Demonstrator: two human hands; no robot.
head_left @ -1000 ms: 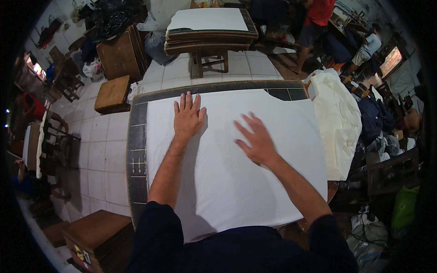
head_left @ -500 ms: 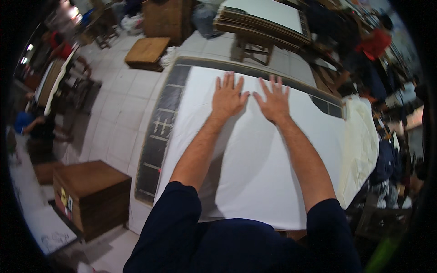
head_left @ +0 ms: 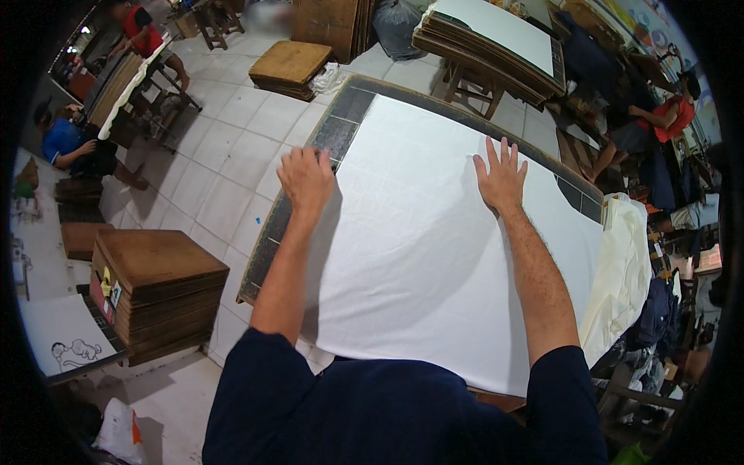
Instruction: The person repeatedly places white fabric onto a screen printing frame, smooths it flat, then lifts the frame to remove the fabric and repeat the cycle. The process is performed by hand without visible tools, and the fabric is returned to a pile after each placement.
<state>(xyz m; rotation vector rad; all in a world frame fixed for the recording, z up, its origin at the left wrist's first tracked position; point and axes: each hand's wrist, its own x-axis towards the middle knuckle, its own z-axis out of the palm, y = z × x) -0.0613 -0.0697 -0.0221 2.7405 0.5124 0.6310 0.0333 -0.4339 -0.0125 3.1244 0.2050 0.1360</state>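
The workshop around us has a white-tiled floor (head_left: 232, 147), with brown boards stacked in several places, and we look down on a flat printing-style board (head_left: 267, 248) whose dark border carries pale ruled lines. Over most of that board lies our white fabric panel (head_left: 411, 240), its far edge running just inside the dark border, its far right corner scooped out in a curve, and soft ripples crossing its near left part. Our left hand (head_left: 306, 182) is over the dark border just beside the panel's left edge, its fingers bent and slightly blurred; we cannot tell whether it pinches any cloth or touches the board. Our right hand (head_left: 501, 177) lies palm down over the far part of the panel, flat, with fingers spread and pointing toward the far border. Beyond the panel's right side we see a loose heap of cream cloth (head_left: 620, 252), wrinkled and hanging down. To our left stands a tall stack of brown boards (head_left: 159, 275), next to a white sheet with a line drawing (head_left: 68, 345); a lower stack of brown panels (head_left: 287, 66) sits on the tiles past the far left corner. Farther off, a white sheet (head_left: 504, 32) tops another pile of boards, near a grey plastic bag (head_left: 397, 29). At upper left we see a co-worker in red and black (head_left: 143, 35) and another in blue (head_left: 63, 143); a person in red (head_left: 672, 116) is at upper right.
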